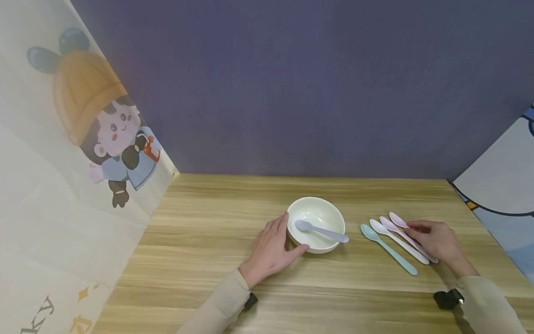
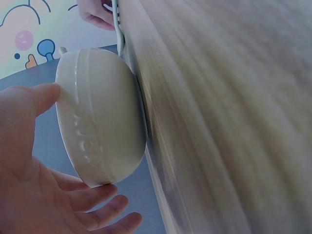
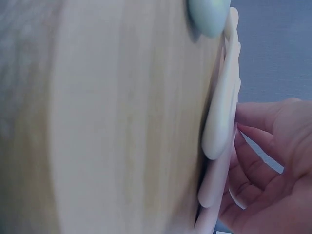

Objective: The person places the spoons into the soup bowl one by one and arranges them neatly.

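Head view: my left hand (image 1: 273,250) cups the near left side of the white bowl (image 1: 316,224) on the table (image 1: 208,232), fingers loosely spread, thumb on its wall; a lavender spoon (image 1: 321,229) lies inside. My right hand (image 1: 438,241) rests on the pink spoons (image 1: 402,232), beside the white spoon (image 1: 398,241) and the teal spoon (image 1: 388,249).

Left wrist view: thumb (image 2: 41,95) touches the bowl (image 2: 97,117); fingers (image 2: 92,204) lie open beneath it.

Right wrist view: curled fingers (image 3: 253,165) touch a pink spoon (image 3: 214,185) beside the white spoon (image 3: 222,112).
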A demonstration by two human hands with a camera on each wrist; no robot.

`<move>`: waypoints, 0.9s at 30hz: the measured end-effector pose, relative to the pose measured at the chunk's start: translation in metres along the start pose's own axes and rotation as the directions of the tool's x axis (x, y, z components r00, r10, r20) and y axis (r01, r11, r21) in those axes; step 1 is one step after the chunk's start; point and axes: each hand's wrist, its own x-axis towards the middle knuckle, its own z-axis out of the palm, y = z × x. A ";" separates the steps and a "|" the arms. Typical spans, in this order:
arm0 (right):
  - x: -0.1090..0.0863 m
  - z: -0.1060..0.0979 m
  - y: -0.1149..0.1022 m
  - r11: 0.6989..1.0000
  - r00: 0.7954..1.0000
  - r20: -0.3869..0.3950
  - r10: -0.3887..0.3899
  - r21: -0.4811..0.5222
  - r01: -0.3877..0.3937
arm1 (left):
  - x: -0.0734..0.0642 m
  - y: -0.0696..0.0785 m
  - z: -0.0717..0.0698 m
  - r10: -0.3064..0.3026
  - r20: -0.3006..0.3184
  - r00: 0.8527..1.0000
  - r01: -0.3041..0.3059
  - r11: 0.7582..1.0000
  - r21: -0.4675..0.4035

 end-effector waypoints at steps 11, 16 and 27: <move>-0.001 -0.002 0.000 1.000 1.000 0.008 0.008 0.006 -0.008 | 0.000 0.000 0.000 0.000 0.003 1.000 0.000 1.000 -0.006; -0.002 -0.004 -0.003 1.000 1.000 0.005 -0.002 0.004 0.002 | -0.001 -0.001 0.000 0.001 0.002 1.000 -0.001 1.000 -0.002; -0.005 -0.009 -0.010 1.000 1.000 0.017 0.005 -0.014 -0.005 | 0.000 -0.001 0.001 0.001 -0.001 1.000 -0.001 1.000 0.005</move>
